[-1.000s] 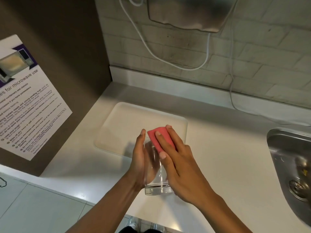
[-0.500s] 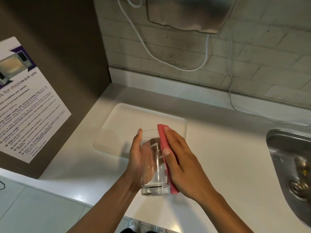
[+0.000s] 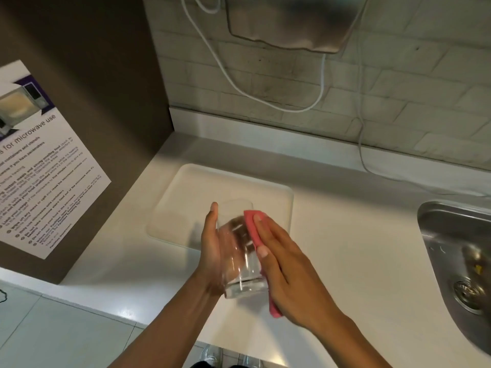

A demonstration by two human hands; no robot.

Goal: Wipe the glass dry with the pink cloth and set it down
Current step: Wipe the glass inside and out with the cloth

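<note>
Left hand holds the glass from its left side, with the palm against the wall of the glass and the thumb reaching up toward the rim; the other fingers are behind the glass and show only dimly through it. Right hand lies on the right side of the glass with its fingers nearly straight and close together, and it presses the pink cloth flat against the glass. One end of the cloth comes out above the fingertips near the rim, and the other end comes out below the palm, beside the base of the glass. The glass is clear and tilted, the open mouth pointing away from the person and the thick base nearer to the body. It is held in the air above the white bench, not standing on it.

Just behind the hands a white tray lies flat on the bench. To the right a steel sink is set into the bench. On the brown panel at the left hangs a microwave notice. A white cable hangs in a loop on the brick wall behind, under a blurred metal unit.
</note>
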